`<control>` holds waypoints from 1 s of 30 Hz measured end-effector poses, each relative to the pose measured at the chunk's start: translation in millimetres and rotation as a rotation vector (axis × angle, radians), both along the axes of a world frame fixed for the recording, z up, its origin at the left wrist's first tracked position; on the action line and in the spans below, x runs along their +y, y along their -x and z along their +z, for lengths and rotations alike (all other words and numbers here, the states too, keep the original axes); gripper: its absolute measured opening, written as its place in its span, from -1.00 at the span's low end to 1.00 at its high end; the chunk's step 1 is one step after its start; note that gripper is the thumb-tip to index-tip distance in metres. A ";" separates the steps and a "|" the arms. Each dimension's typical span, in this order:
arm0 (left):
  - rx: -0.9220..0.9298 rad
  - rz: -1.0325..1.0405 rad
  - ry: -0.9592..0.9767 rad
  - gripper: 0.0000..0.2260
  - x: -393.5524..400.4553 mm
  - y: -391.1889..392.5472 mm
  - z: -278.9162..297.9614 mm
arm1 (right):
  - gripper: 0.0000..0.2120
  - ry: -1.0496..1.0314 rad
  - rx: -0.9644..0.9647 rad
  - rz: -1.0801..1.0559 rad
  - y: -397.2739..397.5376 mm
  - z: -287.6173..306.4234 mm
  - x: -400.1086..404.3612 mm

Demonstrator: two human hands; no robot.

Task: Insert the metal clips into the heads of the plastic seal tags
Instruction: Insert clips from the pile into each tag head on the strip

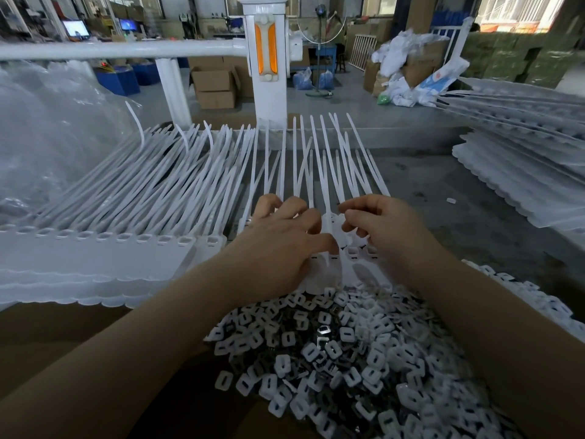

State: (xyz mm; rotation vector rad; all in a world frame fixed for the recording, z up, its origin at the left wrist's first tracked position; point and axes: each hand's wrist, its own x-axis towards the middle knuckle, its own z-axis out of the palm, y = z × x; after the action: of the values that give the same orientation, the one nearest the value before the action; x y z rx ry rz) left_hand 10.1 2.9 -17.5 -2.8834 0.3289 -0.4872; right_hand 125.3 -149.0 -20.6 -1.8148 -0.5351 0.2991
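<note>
So I'm looking at both hands working over a strip of white plastic seal tags (pixel 338 261) sitting dead centre, tails fanning out toward 12 o'clock. The left hand (pixel 281 245) is pressing down on the tag heads, fingers curled over them and thumb pushing in beside the slots. The right hand (pixel 376 223) is hovering just at 3 o'clock of it, fingertips pinched together, but what they're pinching is too small for me to tell. The pile of metal clips and white inserts (pixel 348 353) is spreading at 6 o'clock. More finished-looking tag strips (pixel 104 248) are stacking at 9 o'clock.
</note>
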 end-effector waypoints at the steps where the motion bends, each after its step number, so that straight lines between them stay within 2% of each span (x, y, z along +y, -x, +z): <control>1: 0.014 0.007 0.037 -0.67 1.0 0.1 0.4 | -0.87 0.007 -0.004 0.003 0.4 0.3 0.1; 5: 0.180 0.053 0.267 -0.68 9.5 -0.1 3.8 | -0.87 0.029 -0.018 0.013 2.9 0.3 0.2; 7: 0.279 0.004 0.522 -0.71 16.7 4.1 12.0 | -0.87 0.038 -0.024 0.019 3.7 0.3 0.1; 9: 0.391 -0.135 0.776 -0.75 20.8 9.0 21.4 | -0.87 0.038 -0.020 0.021 3.4 0.7 -0.2; 11: 0.490 -0.248 0.728 -0.81 17.5 9.7 23.9 | -0.86 0.037 -0.014 0.020 2.6 1.1 -0.3; 13: 0.540 -0.282 0.496 -0.77 8.9 5.7 15.7 | -0.86 0.038 -0.015 0.025 2.7 1.2 -0.3; 15: 0.523 -0.262 0.343 -0.67 6.2 1.9 5.8 | -0.86 0.027 -0.011 0.026 2.5 1.0 -0.6; 18: 0.494 -0.186 0.269 -0.56 11.8 2.2 7.0 | -0.87 0.018 -0.011 0.022 1.6 0.8 -0.7; 20: 0.553 -0.154 0.322 -0.65 11.7 5.5 13.7 | -0.86 0.012 -0.001 0.017 0.8 1.1 -0.5; 23: 0.675 -0.164 0.557 -0.85 5.2 11.1 22.8 | -0.85 -0.032 0.051 0.011 0.8 2.4 -0.7; 30: 0.774 -0.096 0.747 -0.91 -2.4 15.9 34.9 | -0.85 -0.019 0.041 -0.004 -1.2 1.8 -3.0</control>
State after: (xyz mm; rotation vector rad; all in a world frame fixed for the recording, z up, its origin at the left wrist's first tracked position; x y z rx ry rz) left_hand -5.9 0.5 17.4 -3.6790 0.4670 0.6893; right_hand 126.5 -152.0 -18.7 -1.7877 -0.5047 0.3269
